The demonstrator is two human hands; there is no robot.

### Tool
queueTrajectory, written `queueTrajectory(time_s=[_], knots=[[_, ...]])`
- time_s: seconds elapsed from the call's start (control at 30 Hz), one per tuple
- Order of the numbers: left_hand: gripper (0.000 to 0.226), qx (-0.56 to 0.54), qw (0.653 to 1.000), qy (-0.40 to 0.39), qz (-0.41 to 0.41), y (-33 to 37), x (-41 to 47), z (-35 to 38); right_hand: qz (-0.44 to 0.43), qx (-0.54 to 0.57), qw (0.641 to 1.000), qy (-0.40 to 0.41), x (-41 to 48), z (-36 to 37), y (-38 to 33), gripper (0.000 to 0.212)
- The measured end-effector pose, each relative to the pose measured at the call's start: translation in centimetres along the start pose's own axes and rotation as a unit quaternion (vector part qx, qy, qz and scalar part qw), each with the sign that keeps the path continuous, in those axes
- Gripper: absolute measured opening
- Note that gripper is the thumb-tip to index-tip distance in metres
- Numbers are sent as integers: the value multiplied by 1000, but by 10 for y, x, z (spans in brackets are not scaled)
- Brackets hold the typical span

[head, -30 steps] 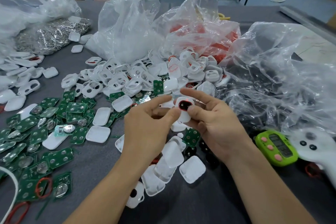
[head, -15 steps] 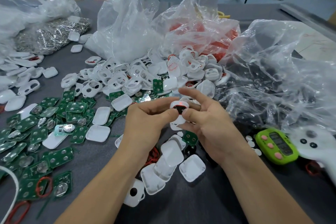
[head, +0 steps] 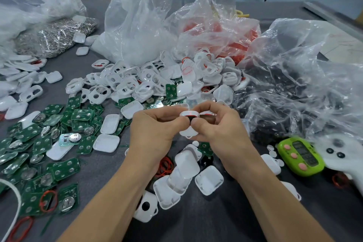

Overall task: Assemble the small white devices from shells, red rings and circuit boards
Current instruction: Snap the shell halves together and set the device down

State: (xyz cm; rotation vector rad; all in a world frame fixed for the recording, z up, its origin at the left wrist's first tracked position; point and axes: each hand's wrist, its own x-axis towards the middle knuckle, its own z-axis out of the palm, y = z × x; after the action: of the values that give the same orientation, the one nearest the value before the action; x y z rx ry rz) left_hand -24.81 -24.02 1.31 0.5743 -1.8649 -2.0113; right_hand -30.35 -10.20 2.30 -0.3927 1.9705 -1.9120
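Head view. Inspector A: How did we log the hands and the workpiece?

Inspector B: We found both hands grasping one white shell (head: 189, 132), raised above the near middle of the tabletop (head: 196, 226). The left hand (head: 155, 131) pinched its left edge between thumb and forefinger. The right hand (head: 222, 133) pinched the right edge likewise. A red ring (head: 190, 113) showed at the shell's upper end, with something dark just under it that we could not identify.

Inspector A: And the relation governing the next move?

Inspector B: The shell sat squarely between the two hands, neither one nearer. Its long axis ran roughly from the person toward the far edge. We judged that the ring was being seated. The circuit boards (head: 64, 169) lay toward the left edge, so the left hand had the shorter reach to them. The loose shells (head: 125, 86) were heaped beyond the hands, toward the far edge.
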Motion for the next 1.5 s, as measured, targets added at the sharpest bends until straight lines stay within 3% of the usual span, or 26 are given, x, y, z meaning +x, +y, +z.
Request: queueTrajectory(time_s=[0.13, 0.23, 0.4, 0.53, 0.7, 0.87, 0.97, 1.17, 1.3, 1.5], knots=[[24, 5, 999, -46, 16, 2, -1, 0, 17, 0, 999, 37, 1, -2, -1, 25], [28, 22, 998, -44, 26, 2, -2, 1, 18, -2, 998, 60, 1, -2, 0, 26], [22, 30, 999, -10, 10, 1, -3, 3, 30, -8, 999, 23, 1, -3, -3, 26], [30, 18, 999, -35, 19, 2, -4, 5, 28, -19, 997, 65, 0, -3, -2, 27], [21, 41, 998, -44, 37, 1, -6, 6, 29, -12, 995, 90, 0, 0, -2, 34], [20, 82, 995, -33, 36, -2, -3, 5, 38, -7, 998, 46, 1, -6, -3, 21], [20, 78, 996, -25, 40, -3, -1, 5, 40, 23, 999, 1, 2, -9, -4, 28], [11, 142, 983, -55, 98, -3, 0, 2, -41, -10, 998, 40, 3, -9, -1, 25], [27, 185, 974, -73, 111, -1, -1, -2, -74, -7, 997, 31, 2, -11, 0, 30], [25, 179, 974, -78, 111, -1, -3, -3, -76, -43, 995, -42, 5, -21, -1, 34]])
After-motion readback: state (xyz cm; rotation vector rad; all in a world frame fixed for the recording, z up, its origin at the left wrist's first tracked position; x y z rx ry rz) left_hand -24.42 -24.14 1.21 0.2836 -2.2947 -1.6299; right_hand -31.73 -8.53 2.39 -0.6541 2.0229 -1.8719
